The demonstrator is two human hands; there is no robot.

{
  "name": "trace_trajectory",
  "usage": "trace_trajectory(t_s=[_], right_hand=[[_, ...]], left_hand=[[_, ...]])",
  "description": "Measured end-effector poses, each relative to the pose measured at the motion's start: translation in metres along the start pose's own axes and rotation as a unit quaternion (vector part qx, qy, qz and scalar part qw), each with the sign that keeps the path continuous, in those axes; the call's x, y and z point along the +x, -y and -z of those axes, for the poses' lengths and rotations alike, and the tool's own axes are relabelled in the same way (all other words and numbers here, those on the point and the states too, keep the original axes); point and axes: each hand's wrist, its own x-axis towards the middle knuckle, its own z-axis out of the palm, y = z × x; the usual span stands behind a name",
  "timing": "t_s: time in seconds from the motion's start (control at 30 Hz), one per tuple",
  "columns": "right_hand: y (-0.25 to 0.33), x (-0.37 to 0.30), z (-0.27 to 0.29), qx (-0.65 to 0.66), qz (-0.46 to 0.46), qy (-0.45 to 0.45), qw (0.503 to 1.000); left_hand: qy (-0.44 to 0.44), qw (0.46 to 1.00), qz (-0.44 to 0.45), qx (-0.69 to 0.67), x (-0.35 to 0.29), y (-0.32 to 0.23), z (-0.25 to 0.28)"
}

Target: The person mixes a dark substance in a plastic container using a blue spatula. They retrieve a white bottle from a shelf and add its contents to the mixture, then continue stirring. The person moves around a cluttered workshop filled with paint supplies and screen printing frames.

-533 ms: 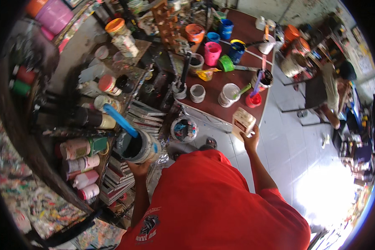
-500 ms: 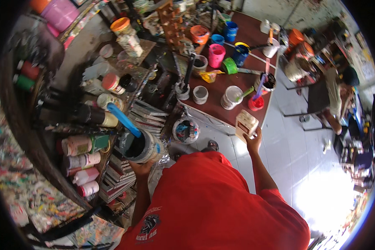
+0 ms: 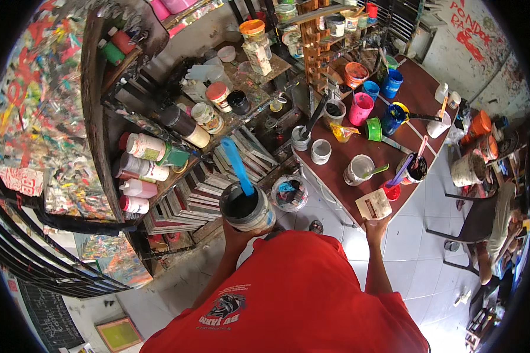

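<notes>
My left hand [image 3: 235, 236] is wrapped round the lower side of a paint-stained tub [image 3: 259, 219] with dark contents. A blue plastic scraper [image 3: 238, 167] stands tilted in the tub. At the table's near corner my right hand [image 3: 376, 227] grips a squarish cream-coloured container [image 3: 373, 205], which has a brown label on its side. Just beyond that container are a red cup [image 3: 390, 190] and a white tub [image 3: 357, 170] with a green stirrer in it. A pot of dark paint [image 3: 416, 168] holds purple and pink sticks.
The brown table [image 3: 335, 157] carries several paint pots, among them a pink one [image 3: 361, 109]. Below its edge stands a white bucket [image 3: 290, 193]. Framed screens [image 3: 200, 203] fill the rack at left, under shelves of bottles [image 3: 146, 147]. A person [image 3: 496, 220] sits at far right by a chair.
The view has turned, so the scene sits farther right. Both hands keep their hold; the tub has moved away from the shelves and the cream container is now nearer the red cup.
</notes>
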Motion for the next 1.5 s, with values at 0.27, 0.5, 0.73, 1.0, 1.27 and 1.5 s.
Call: trace_trajectory(t_s=[0.27, 0.5, 0.73, 1.0, 1.27, 1.5], right_hand=[[0.079, 0.029, 0.073, -0.064, 0.055, 0.018, 0.996], [0.085, 0.05, 0.071, -0.093, 0.105, 0.033, 0.99], [0.085, 0.063, 0.076, -0.155, 0.023, 0.112, 0.981], [0.083, 0.077, 0.077, -0.179, 0.03, 0.12, 0.976], [0.087, 0.07, 0.066, -0.286, 0.041, 0.131, 0.948], [0.106, 0.055, 0.073, -0.302, 0.031, 0.094, 0.948]], left_hand=[[0.008, 1.0, -0.001, 0.008, -0.012, 0.008, -0.028], [0.021, 0.998, -0.041, 0.044, -0.01, 0.014, -0.045], [0.014, 0.999, -0.034, -0.017, -0.016, 0.011, -0.045], [0.029, 0.999, -0.044, 0.015, -0.013, 0.013, -0.041], [0.026, 0.996, -0.08, 0.029, -0.01, 0.022, -0.045], [0.042, 0.998, -0.053, -0.004, -0.01, 0.019, -0.05]])
